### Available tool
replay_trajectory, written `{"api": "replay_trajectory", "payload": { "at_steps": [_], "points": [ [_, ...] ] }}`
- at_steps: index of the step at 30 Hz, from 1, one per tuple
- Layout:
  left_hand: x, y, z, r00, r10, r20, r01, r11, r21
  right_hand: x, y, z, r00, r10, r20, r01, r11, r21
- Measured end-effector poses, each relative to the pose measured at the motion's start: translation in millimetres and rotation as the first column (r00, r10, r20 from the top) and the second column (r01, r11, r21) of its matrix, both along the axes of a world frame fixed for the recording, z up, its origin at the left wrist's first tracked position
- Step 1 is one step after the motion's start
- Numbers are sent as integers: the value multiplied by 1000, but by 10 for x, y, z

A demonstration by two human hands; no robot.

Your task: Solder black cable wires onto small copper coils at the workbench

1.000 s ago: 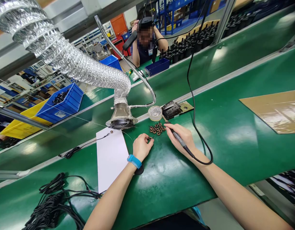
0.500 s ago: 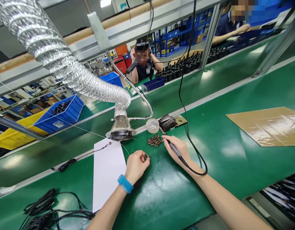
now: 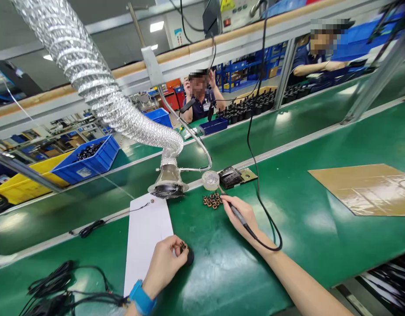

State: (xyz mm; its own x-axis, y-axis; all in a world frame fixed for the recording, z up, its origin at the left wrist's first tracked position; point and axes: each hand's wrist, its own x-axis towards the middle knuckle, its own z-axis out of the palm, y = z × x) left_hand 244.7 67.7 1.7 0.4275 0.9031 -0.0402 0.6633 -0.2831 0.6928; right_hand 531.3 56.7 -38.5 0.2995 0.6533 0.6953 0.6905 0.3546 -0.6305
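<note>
My left hand (image 3: pixel 166 261), with a blue wristband, pinches a small copper-wound ring coil (image 3: pixel 184 246). Just beside its fingertips is a black round object (image 3: pixel 190 257), partly hidden by the hand. In my right hand (image 3: pixel 242 216) is a soldering iron (image 3: pixel 238 215), gripped like a pen. The iron's tip points up and left to the edge of a small round tub (image 3: pixel 210 180) of silvery material; whether it touches cannot be made out. Below that tub lies a pile of copper-wound ring coils (image 3: pixel 211 201).
A fume hose (image 3: pixel 130 116) hangs over a white sheet (image 3: pixel 146 241). Beside the tub sits a soldering iron stand (image 3: pixel 231 176). Black cables (image 3: pixel 67 285) lie at left, brown cardboard (image 3: pixel 360 188) at right. Two people work beyond the bench, near blue bins (image 3: pixel 87 160).
My left hand has moved down and left with the coil, to the black round object. My right hand stays near the tub with the iron. The camera view has tilted slightly up.
</note>
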Motion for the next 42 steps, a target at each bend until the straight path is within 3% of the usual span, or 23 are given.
{"api": "replay_trajectory", "payload": {
  "at_steps": [6,17,21,25,35,42],
  "points": [
    [-85,52,14,997,51,49,-50,999,-9,13,-1,-47,1000,-12,-18,12,1000,-27],
    [-180,-20,-170,998,-63,-15,61,992,-106,-19,13,-72,998,-63,19,64,997,-42],
    [-231,-5,-110,997,-66,42,72,983,-168,-24,24,-92,997,-67,21,68,997,-42],
    [-227,-11,-39,991,45,129,-14,972,-233,-35,24,-96,996,-83,19,84,996,-40],
    [-322,-19,-123,984,49,172,-10,974,-224,-44,18,-88,996,-86,1,86,995,-53],
    [-353,-152,-40,998,39,42,-33,992,-121,-63,20,-96,996,-87,-3,86,994,-69]
  ]
}}
